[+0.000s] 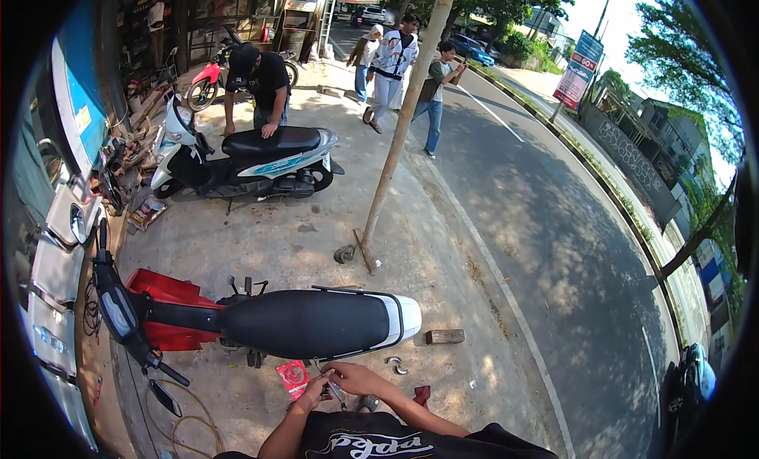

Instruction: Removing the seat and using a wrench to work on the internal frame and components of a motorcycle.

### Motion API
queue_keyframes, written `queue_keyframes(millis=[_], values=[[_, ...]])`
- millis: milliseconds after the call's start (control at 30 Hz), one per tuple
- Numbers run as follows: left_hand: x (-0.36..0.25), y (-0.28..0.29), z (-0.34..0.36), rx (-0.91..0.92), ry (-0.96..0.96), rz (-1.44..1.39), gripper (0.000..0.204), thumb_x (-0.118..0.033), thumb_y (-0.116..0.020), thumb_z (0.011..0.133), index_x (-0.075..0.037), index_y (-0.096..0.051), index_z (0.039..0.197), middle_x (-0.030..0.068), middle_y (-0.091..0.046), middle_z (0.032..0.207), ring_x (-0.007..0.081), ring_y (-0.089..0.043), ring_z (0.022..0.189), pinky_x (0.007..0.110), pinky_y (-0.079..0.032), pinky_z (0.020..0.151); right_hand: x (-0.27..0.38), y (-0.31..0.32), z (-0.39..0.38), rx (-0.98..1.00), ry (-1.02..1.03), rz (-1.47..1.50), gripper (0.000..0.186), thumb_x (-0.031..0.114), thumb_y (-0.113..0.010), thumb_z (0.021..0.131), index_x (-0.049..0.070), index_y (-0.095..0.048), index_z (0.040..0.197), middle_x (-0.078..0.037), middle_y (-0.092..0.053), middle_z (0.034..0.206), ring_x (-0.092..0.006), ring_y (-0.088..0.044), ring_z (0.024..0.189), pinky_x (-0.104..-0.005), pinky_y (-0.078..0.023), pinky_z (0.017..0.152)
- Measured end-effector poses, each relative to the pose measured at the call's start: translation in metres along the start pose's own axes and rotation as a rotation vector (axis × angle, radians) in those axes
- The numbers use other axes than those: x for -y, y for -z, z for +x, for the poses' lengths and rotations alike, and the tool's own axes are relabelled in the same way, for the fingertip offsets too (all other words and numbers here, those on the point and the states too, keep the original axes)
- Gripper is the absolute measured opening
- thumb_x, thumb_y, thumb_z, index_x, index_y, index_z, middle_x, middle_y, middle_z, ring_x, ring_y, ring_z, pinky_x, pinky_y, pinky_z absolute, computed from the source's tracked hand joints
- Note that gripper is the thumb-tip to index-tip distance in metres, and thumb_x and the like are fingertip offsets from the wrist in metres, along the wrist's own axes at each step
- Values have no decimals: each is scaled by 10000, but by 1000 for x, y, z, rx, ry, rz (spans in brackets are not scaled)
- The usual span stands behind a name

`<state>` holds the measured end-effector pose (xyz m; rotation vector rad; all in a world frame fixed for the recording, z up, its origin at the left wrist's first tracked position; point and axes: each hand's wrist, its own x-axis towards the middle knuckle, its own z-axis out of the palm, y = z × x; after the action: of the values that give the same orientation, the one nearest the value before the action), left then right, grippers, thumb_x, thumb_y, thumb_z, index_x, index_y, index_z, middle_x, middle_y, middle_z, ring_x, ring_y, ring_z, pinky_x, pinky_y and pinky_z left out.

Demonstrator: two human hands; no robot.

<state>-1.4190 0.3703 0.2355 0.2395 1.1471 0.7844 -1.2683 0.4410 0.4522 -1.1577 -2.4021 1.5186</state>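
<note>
In front of my body my two hands meet, close beside the near side of a motorcycle. My left hand is closed around a slim silver metal tool, whose exact kind is too small to tell. The fingers of my right hand are bent together just above it, and what they pinch is hidden. Beyond them stretches the motorcycle's long black seat, with a white tail and red front panels. A red flat packet lies on the ground by my left hand. Two curved brake shoes rest right of my hands.
A wooden block and a dark red cloth lie to the right. A slanted pole stands beyond the motorcycle. Farther off, a person leans over a white scooter. Several people walk by the road. A hose coils at left.
</note>
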Motion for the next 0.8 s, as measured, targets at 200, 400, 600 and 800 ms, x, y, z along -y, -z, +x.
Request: queue_keyframes(millis=[200,400,600,800], values=[[3,79,-54,-69,137,90,280,-381,-550,939,-125,-579,1049,2,-543,785,137,-545,651,364,-528,605,269,1,-15,521,976,740,475,421,-257,1029,36,-459,1220,-101,-392,1190,-183,-423,1064,-299,-374,860],[16,138,-69,-44,238,217,305,-405,-594,916,-104,-584,967,8,-513,723,136,-528,608,340,-536,530,362,-74,-29,747,1190,1145,744,552,-106,977,-31,-380,1349,-196,-248,1403,-316,-311,1303,-364,-489,869],[47,173,-76,-79,203,261,290,-406,-600,910,-117,-584,929,4,-513,694,119,-512,597,318,-509,511,336,-158,-13,1010,1104,1178,822,625,-500,879,-6,-373,1390,-187,-267,1438,-272,-391,1284,-367,-442,978],[70,174,-88,-137,227,347,262,-385,-577,924,-123,-602,919,0,-528,706,133,-524,572,309,-508,521,366,-130,-54,991,969,1604,538,371,-465,992,-45,-417,1330,-200,-320,1379,-239,-499,1194,-334,-533,821]])
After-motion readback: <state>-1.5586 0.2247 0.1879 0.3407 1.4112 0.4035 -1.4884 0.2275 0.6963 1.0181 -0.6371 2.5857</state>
